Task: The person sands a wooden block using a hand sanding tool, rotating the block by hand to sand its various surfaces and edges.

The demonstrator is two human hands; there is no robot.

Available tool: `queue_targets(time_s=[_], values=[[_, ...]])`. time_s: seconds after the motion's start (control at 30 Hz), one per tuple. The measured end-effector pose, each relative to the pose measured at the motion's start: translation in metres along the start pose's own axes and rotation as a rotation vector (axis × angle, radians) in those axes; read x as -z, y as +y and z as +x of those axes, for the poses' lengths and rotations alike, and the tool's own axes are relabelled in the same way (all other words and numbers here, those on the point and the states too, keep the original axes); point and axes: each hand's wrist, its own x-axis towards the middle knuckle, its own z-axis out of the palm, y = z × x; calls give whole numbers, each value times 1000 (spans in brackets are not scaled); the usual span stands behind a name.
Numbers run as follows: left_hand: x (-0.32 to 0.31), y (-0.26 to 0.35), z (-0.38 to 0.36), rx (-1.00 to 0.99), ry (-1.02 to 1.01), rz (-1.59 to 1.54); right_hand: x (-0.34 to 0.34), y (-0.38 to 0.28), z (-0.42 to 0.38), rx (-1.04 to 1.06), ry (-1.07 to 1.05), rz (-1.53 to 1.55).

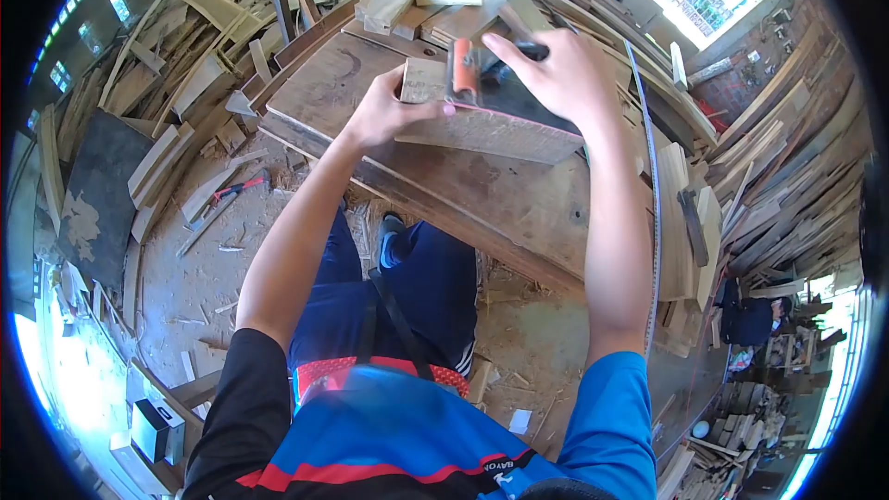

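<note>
Scrap-littered workshop floor [218,255] around a wooden bench [500,194], thick board [491,137] clasped by the left hand [378,113] at upper center, orange-and-black tool [465,69] grasped by the right hand [563,74].

shirt [389,426] blue and black, red bands [306,475], small white lettering [498,466] at chest. left sleeve [243,398] black, right sleeve [607,407] blue. trousers [431,287] navy, white side stripes.

Rough matt wood block [500,136], scuffed wooden tabletop [482,187], matt cloth trousers [435,282], rough wood planks [787,190]
</note>
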Motion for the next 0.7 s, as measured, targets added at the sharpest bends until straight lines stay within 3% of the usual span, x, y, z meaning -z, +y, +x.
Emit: queue_targets(time_s=[0.23, 0.37, 0.43, 0.5, 0.57, 0.7], values=[[0, -16, -12, -70, 37, -205, 19, 29, 4, -24, -221, -11], [2, -20, -9, -102, 9, -264, 19, 47, 10, -30, -142, 76], [4, -19, -8, -55, 13, -251, 1, 26, 19, -13, -99, 86], [1, -18, -11, -50, 20, -204, -7, -21, 28, -44, -151, -104], [8, -29, -8, 84, -17, -130, -23, -42, 30, 90, 62, -127], [4, -24, -10, -40, 24, -201, -12, -9, 25, -2, -137, -145]])
